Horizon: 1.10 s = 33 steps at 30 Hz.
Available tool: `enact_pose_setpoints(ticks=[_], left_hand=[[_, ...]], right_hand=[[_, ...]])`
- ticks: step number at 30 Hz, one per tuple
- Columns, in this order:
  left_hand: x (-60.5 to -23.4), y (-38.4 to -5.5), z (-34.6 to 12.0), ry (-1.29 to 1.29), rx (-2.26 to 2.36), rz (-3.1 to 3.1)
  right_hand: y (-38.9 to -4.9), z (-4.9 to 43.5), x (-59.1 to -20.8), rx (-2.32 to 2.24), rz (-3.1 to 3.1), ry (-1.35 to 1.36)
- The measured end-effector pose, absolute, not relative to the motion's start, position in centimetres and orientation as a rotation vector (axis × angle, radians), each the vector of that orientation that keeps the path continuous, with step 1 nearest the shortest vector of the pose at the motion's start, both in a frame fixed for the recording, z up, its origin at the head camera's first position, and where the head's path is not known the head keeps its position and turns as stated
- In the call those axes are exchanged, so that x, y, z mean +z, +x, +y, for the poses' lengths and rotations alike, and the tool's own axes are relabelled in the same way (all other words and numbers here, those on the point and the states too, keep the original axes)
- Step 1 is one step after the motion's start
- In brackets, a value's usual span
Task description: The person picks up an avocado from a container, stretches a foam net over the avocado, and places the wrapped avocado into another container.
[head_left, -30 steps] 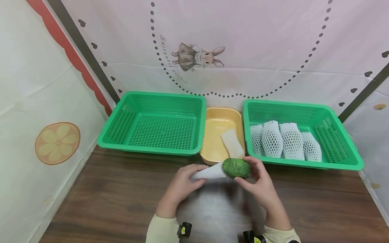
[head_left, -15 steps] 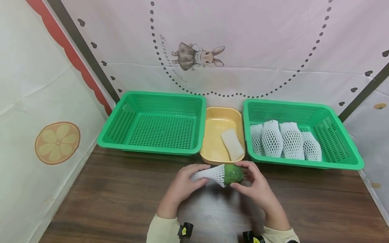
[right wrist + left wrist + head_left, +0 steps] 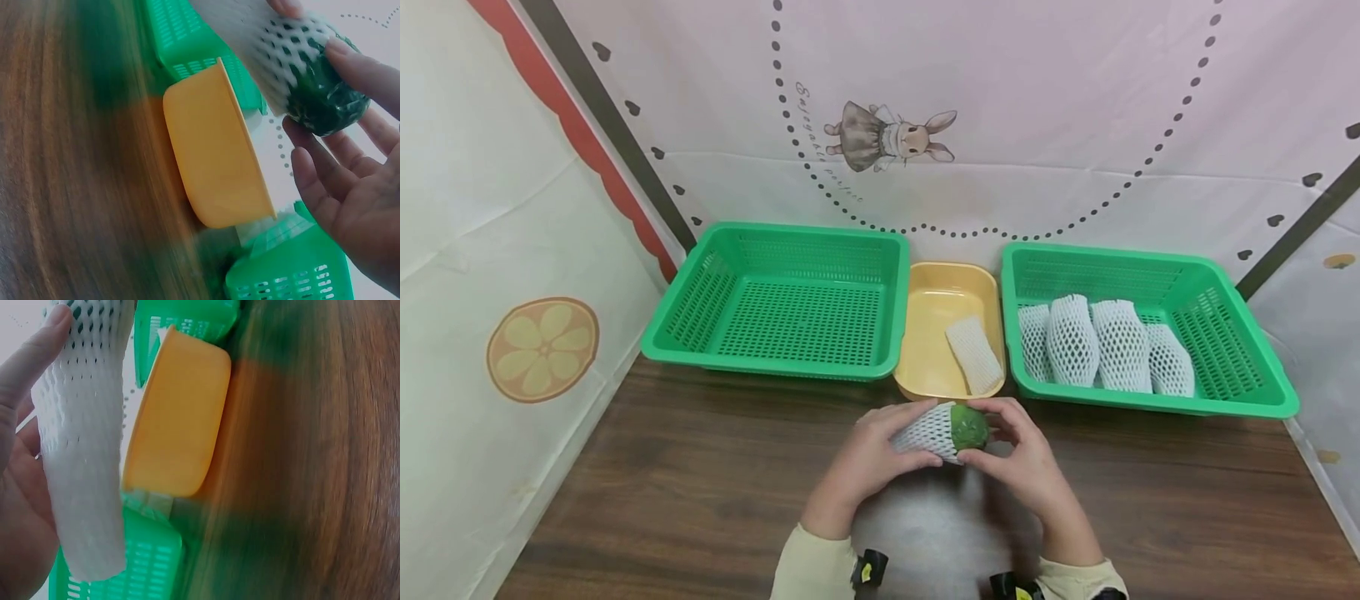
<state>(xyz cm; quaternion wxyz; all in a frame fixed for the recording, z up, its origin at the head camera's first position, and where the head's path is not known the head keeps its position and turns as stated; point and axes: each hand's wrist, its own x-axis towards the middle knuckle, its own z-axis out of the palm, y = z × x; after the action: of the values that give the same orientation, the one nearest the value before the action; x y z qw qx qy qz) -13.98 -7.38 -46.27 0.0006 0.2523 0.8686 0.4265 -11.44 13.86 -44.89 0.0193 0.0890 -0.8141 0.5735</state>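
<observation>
A dark green, bumpy avocado (image 3: pixel 970 427) sits partly inside a white foam net sleeve (image 3: pixel 927 433), above the table in front of the yellow tray. My left hand (image 3: pixel 874 454) grips the sleeve, thumb and fingers on either side of it. In the left wrist view the narrow tail of the foam net (image 3: pixel 87 469) hangs along the palm. My right hand (image 3: pixel 1026 458) pinches the bare end of the avocado between thumb and fingers. The right wrist view shows that end of the fruit (image 3: pixel 325 103) poking out of the stretched mesh.
A yellow tray (image 3: pixel 925 367) holds one flat foam net sleeve (image 3: pixel 974 354). To its left stands a green basket (image 3: pixel 775 364); to its right, another green basket (image 3: pixel 1240 350) with several net-wrapped items (image 3: pixel 1120 346). A printed cloth (image 3: pixel 1000 83) rises behind them.
The sleeve has been drawn further over the avocado, so less green shows. My left hand has moved right along the sleeve, and my right hand has shifted left with the fruit.
</observation>
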Motion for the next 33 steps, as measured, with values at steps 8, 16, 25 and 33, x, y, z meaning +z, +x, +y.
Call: enact_pose_setpoints(ticks=[8, 16, 25, 33], left_hand=[[-45.8, -14.0, -6.9, 0.951, 1.231, 2.796], [-45.4, -14.2, -9.1, 0.836, 1.211, 2.841], [-45.7, -14.1, -9.0, 0.751, 1.493, 2.576], [-45.8, -14.0, -8.4, 0.797, 1.400, 2.732]], right_hand=[[-11.4, 14.1, -44.9, 1.811, -2.543, 0.300], [-11.0, 16.2, -44.7, 1.937, -2.425, 0.210], [-10.8, 16.2, -45.0, 2.026, -2.386, 0.236], [-10.9, 15.2, -45.2, 2.043, -2.356, 0.257]])
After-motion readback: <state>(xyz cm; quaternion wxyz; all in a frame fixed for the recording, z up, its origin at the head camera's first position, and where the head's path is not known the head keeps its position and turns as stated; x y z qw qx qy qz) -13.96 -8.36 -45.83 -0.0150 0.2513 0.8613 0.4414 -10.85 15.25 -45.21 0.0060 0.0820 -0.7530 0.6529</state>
